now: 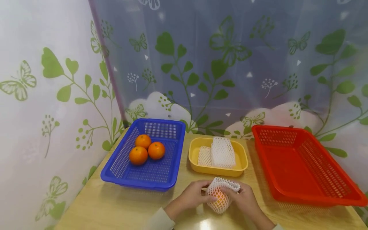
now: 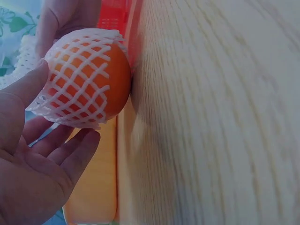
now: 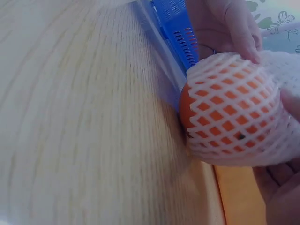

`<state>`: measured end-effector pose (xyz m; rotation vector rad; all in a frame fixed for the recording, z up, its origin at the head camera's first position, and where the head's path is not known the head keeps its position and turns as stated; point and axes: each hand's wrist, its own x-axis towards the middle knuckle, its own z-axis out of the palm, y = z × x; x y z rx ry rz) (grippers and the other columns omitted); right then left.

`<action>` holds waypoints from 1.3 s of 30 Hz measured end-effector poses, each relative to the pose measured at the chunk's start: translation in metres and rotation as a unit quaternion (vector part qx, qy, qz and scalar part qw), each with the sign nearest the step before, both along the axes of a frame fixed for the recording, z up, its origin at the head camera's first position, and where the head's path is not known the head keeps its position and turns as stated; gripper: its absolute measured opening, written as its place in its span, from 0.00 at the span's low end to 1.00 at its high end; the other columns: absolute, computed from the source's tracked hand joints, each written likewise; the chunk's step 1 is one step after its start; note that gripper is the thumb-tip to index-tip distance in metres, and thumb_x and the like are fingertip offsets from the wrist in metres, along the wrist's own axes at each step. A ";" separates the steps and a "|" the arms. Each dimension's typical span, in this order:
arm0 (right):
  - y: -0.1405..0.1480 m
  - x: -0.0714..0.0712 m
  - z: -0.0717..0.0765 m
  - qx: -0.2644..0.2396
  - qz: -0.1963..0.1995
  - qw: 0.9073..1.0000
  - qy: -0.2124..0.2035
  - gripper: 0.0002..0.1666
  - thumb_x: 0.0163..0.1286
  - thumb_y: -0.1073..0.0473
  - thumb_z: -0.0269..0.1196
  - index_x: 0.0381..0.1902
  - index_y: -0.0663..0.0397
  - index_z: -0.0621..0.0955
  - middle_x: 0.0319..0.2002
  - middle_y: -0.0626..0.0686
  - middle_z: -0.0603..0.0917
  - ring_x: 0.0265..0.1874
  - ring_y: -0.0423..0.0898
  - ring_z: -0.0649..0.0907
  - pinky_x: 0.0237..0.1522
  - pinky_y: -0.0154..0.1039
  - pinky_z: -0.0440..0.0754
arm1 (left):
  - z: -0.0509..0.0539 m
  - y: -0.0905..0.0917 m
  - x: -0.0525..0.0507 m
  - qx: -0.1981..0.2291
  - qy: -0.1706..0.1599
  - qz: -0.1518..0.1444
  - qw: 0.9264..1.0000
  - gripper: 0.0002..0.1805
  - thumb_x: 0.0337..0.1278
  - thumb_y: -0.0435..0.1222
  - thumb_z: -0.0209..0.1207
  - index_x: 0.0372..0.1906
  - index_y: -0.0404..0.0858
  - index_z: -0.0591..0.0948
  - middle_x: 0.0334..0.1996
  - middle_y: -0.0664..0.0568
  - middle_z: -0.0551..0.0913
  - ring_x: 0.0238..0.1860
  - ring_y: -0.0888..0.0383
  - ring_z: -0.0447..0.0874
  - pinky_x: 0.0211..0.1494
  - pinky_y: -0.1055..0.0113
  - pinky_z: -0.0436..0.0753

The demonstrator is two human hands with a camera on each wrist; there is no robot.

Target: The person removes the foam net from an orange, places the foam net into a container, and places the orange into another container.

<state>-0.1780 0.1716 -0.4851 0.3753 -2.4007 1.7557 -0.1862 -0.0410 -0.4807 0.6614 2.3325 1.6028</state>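
Observation:
An orange (image 2: 123,86) sits inside a white foam net sleeve (image 1: 218,209), low over the front of the wooden table. From the left, my left hand (image 1: 192,197) holds it, thumb on the near side of the net and fingers beneath it in the left wrist view. My right hand (image 1: 246,200) grips the net from the other side, its thumb lying across the mesh. One end of the orange bulges bare past the net's edge in both wrist views. The sleeve's loose end (image 3: 281,70) gathers at the opposite end.
On the left, a blue basket (image 1: 138,184) contains three oranges (image 1: 138,156). A yellow tray (image 1: 217,171) beyond the hands holds white foam nets (image 1: 223,152). At the right stands a red basket (image 1: 297,174). A patterned curtain (image 1: 198,48) hangs behind the table (image 1: 100,204).

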 end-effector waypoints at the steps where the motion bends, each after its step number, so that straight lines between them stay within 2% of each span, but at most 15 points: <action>1: 0.001 -0.001 0.001 0.006 0.004 1.000 -0.015 0.13 0.58 0.61 0.72 0.41 0.60 0.86 0.36 0.49 0.88 0.36 0.37 0.85 0.40 0.33 0.83 | 0.000 0.000 -0.001 -0.002 0.002 0.000 1.000 0.29 0.53 0.39 0.69 0.62 0.38 0.77 0.55 0.52 0.82 0.51 0.63 0.81 0.47 0.76 0.81; 6: 0.006 -0.001 -0.001 0.029 0.064 0.995 -0.077 0.19 0.60 0.60 0.71 0.46 0.65 0.82 0.39 0.53 0.87 0.38 0.37 0.83 0.43 0.33 0.82 | -0.001 -0.001 0.000 0.006 -0.001 -0.002 1.000 0.27 0.53 0.38 0.69 0.60 0.38 0.79 0.53 0.52 0.83 0.48 0.65 0.82 0.45 0.76 0.81; 9: 0.009 0.001 -0.005 0.029 0.115 0.990 -0.082 0.22 0.62 0.61 0.69 0.50 0.69 0.79 0.41 0.56 0.86 0.39 0.38 0.83 0.43 0.34 0.82 | 0.000 -0.001 0.001 0.010 0.000 -0.004 1.000 0.24 0.55 0.37 0.68 0.59 0.39 0.80 0.52 0.51 0.84 0.45 0.64 0.84 0.43 0.76 0.82; 11: 0.010 0.002 -0.007 0.022 0.139 0.987 -0.082 0.24 0.62 0.62 0.69 0.53 0.69 0.78 0.43 0.57 0.85 0.40 0.39 0.83 0.44 0.34 0.82 | 0.000 -0.001 0.002 0.001 0.014 0.001 1.000 0.22 0.56 0.38 0.67 0.57 0.40 0.81 0.53 0.51 0.84 0.46 0.64 0.84 0.44 0.75 0.82; 13: 0.011 0.002 -0.008 0.022 0.149 0.985 -0.080 0.25 0.62 0.61 0.69 0.54 0.68 0.77 0.43 0.57 0.85 0.40 0.39 0.83 0.45 0.34 0.82 | 0.001 -0.001 0.003 -0.024 0.051 0.019 0.998 0.19 0.56 0.38 0.67 0.53 0.41 0.84 0.52 0.53 0.84 0.48 0.64 0.84 0.47 0.75 0.81; 14: 0.011 0.002 -0.008 0.021 0.148 0.985 -0.082 0.25 0.62 0.61 0.69 0.54 0.68 0.77 0.43 0.57 0.85 0.40 0.39 0.83 0.45 0.34 0.82 | 0.002 0.000 0.004 -0.043 0.083 0.030 0.995 0.17 0.56 0.39 0.67 0.51 0.42 0.85 0.51 0.55 0.85 0.48 0.64 0.83 0.48 0.75 0.81; 16: 0.012 0.002 -0.007 0.017 0.148 0.985 -0.090 0.25 0.62 0.61 0.69 0.54 0.68 0.77 0.44 0.57 0.85 0.41 0.39 0.84 0.45 0.34 0.82 | 0.003 0.002 0.005 -0.079 0.152 0.055 0.984 0.13 0.55 0.38 0.67 0.46 0.43 0.87 0.48 0.58 0.85 0.48 0.65 0.83 0.50 0.75 0.80; 18: 0.012 0.001 -0.005 0.020 0.148 0.985 -0.089 0.24 0.62 0.61 0.69 0.53 0.68 0.78 0.43 0.57 0.86 0.41 0.39 0.84 0.45 0.34 0.82 | 0.004 0.004 0.006 -0.103 0.206 0.082 0.970 0.10 0.55 0.38 0.68 0.43 0.45 0.88 0.45 0.60 0.86 0.46 0.67 0.84 0.50 0.75 0.80; 20: 0.012 0.001 -0.003 0.023 0.147 0.985 -0.091 0.23 0.62 0.61 0.69 0.52 0.67 0.78 0.43 0.57 0.86 0.40 0.39 0.84 0.44 0.34 0.82 | 0.005 0.006 0.007 -0.103 0.223 0.093 0.965 0.10 0.55 0.39 0.67 0.43 0.46 0.88 0.43 0.61 0.87 0.45 0.68 0.84 0.50 0.75 0.80; 22: 0.012 0.002 -0.001 0.032 0.144 0.985 -0.084 0.23 0.62 0.60 0.69 0.52 0.67 0.79 0.43 0.57 0.86 0.40 0.39 0.84 0.44 0.34 0.82 | 0.005 0.006 0.006 -0.092 0.205 0.096 0.970 0.12 0.56 0.41 0.67 0.46 0.46 0.88 0.44 0.60 0.87 0.45 0.68 0.84 0.49 0.73 0.81; 25: 0.012 0.003 0.001 0.040 0.137 0.986 -0.085 0.23 0.62 0.59 0.69 0.53 0.66 0.79 0.43 0.56 0.86 0.40 0.38 0.83 0.44 0.33 0.81 | 0.004 0.004 0.006 -0.079 0.158 0.091 0.980 0.19 0.56 0.47 0.65 0.51 0.44 0.85 0.48 0.56 0.86 0.47 0.63 0.83 0.50 0.68 0.82; 28: 0.012 0.003 0.003 0.044 0.122 0.988 -0.086 0.23 0.62 0.59 0.69 0.51 0.66 0.80 0.42 0.56 0.86 0.38 0.37 0.83 0.42 0.33 0.81 | 0.005 0.003 0.005 -0.079 0.126 0.083 0.985 0.24 0.56 0.49 0.65 0.56 0.44 0.82 0.51 0.53 0.85 0.49 0.60 0.83 0.51 0.65 0.82; 33: 0.012 0.002 0.001 0.057 0.085 0.992 -0.080 0.20 0.60 0.57 0.71 0.47 0.63 0.83 0.39 0.54 0.87 0.37 0.37 0.83 0.40 0.34 0.82 | 0.005 0.001 0.004 -0.076 0.104 0.052 0.990 0.26 0.56 0.48 0.65 0.59 0.43 0.80 0.53 0.54 0.83 0.52 0.60 0.81 0.51 0.68 0.82; 39: 0.010 0.002 0.000 0.044 0.077 0.994 -0.055 0.16 0.60 0.60 0.71 0.44 0.63 0.85 0.37 0.52 0.88 0.36 0.37 0.84 0.39 0.34 0.83 | 0.004 0.000 0.005 -0.073 0.088 0.035 0.993 0.29 0.54 0.47 0.67 0.61 0.43 0.78 0.55 0.54 0.82 0.53 0.60 0.80 0.50 0.69 0.82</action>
